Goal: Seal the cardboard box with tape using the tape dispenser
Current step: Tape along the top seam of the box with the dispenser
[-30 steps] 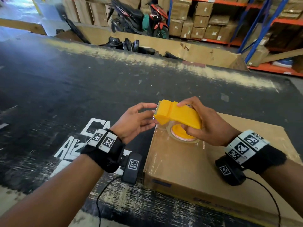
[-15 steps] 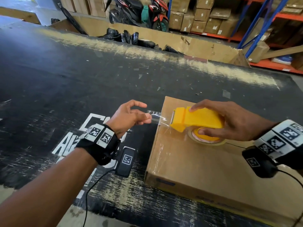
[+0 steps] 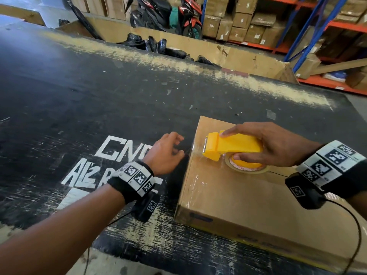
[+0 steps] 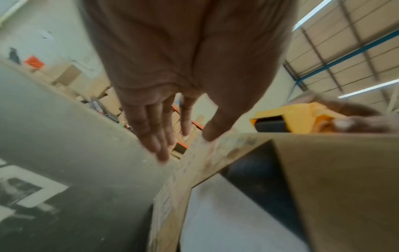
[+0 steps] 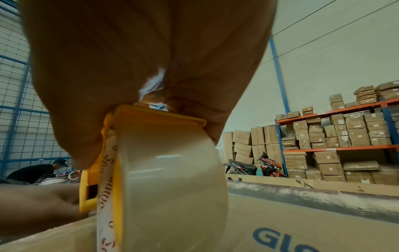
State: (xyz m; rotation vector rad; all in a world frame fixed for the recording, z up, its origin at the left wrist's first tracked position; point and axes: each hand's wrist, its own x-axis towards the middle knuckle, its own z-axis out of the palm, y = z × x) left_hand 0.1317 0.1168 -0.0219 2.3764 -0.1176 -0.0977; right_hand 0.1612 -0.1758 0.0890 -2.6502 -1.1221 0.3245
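A wide black work table [image 3: 99,92], scuffed and stencilled with white letters, fills most of the head view. Behind it stand warehouse shelves [image 3: 327,26] stacked with cartons, and parked scooters [image 3: 168,14].

A flat cardboard box [image 3: 228,195] lies on the table under the person's right hand [image 3: 278,145]. That hand is curled round a yellow tape dispenser [image 3: 232,145], fingers along the top and thumb at the near side beside the roll of clear tape [image 5: 172,179]. The dispenser sits on the box top, close to the box's left edge, with its toothed blade pointing away from the palm toward that edge. A glossy strip of tape already shows on the box surface just below the grip.

The left hand [image 3: 166,153] hovers beside the box's left edge, ahead of the dispenser blade. In the wrist view its fingers [image 4: 155,136] lie straight and loosely spread, and the thumb tip touches the box's top edge. A thin glint of tape seems to run from the blade toward this hand, but whether the hand holds it cannot be told.

Risks from here, as a judgement: if the free tape end is not pressed down over the edge, it may curl back or stick to itself. If the box slides when the dispenser pulls, the strip may wrinkle or wander off the seam. The blade teeth lie near the left fingers.
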